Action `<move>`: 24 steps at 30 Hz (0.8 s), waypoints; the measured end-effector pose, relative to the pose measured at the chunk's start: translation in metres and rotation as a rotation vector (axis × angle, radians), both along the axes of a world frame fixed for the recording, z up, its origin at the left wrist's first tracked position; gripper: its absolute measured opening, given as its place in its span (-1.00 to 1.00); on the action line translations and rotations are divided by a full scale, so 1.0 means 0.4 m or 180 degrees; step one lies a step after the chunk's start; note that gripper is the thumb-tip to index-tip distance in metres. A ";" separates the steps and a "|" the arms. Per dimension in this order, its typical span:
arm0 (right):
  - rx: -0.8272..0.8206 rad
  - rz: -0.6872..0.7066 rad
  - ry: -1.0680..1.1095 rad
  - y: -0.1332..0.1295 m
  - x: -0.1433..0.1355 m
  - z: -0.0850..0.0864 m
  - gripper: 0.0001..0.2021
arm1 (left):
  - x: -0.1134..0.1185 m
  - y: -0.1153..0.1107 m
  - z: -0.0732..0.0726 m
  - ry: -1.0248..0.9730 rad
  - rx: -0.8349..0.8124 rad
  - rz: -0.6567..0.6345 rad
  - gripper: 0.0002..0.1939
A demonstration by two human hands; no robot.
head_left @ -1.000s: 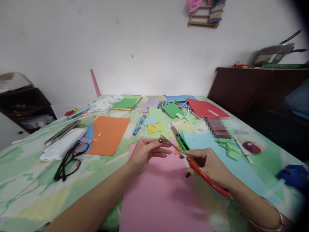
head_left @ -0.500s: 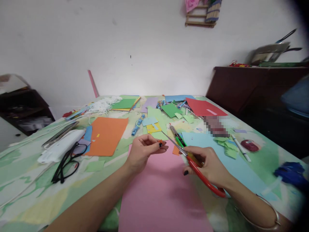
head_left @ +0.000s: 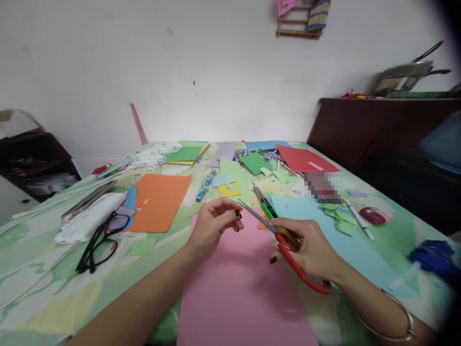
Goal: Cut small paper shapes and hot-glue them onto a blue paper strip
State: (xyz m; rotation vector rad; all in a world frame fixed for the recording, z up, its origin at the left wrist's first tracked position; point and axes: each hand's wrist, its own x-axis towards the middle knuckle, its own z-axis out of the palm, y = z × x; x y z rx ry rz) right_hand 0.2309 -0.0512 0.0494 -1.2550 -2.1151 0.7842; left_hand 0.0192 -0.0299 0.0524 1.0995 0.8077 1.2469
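Note:
My left hand [head_left: 216, 222] pinches a tiny orange paper piece [head_left: 241, 210] between thumb and forefinger, mostly hidden by the fingertips. My right hand [head_left: 309, 247] grips red-handled scissors [head_left: 304, 276], their slightly parted blade tips pointing at the left fingertips. Both hands hover over a pink sheet [head_left: 245, 298]. Close to the scissor blades lies an orange paper scrap [head_left: 261, 224], partly covered. Behind the scissors rests a green and black box cutter [head_left: 265, 204]. A yellow paper scrap [head_left: 230, 189] lies beyond the left hand on light green paper [head_left: 234, 169].
At left are an orange sheet [head_left: 162, 202], black glasses [head_left: 95, 245] and a white power strip [head_left: 90, 218]. To the right lie a light blue sheet [head_left: 345, 250], a white pen [head_left: 360, 221] and green scraps [head_left: 342, 218]. A red sheet [head_left: 306, 158] lies farther back.
The scissors have moved slightly left, their tips closer to my left fingertips, and the blades look a little more parted. My left fingers have curled in, hiding more of the orange piece.

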 end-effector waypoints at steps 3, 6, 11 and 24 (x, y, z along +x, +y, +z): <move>0.0075 -0.0013 -0.0065 0.000 -0.001 0.000 -0.71 | 0.000 0.000 0.001 0.0005 -0.0061 -0.0038 -0.92; 0.0156 -0.0010 -0.0157 0.000 -0.001 -0.002 -0.69 | 0.001 0.000 0.001 0.0001 -0.0170 -0.0112 -0.87; 0.0592 -0.0072 -0.0404 0.002 0.003 -0.016 -0.63 | 0.002 0.001 -0.001 -0.0052 -0.0190 -0.0112 -0.86; 0.1448 -0.0068 -0.0616 0.005 0.011 -0.038 -0.60 | 0.002 0.003 -0.009 0.0168 -0.0100 -0.0160 -0.94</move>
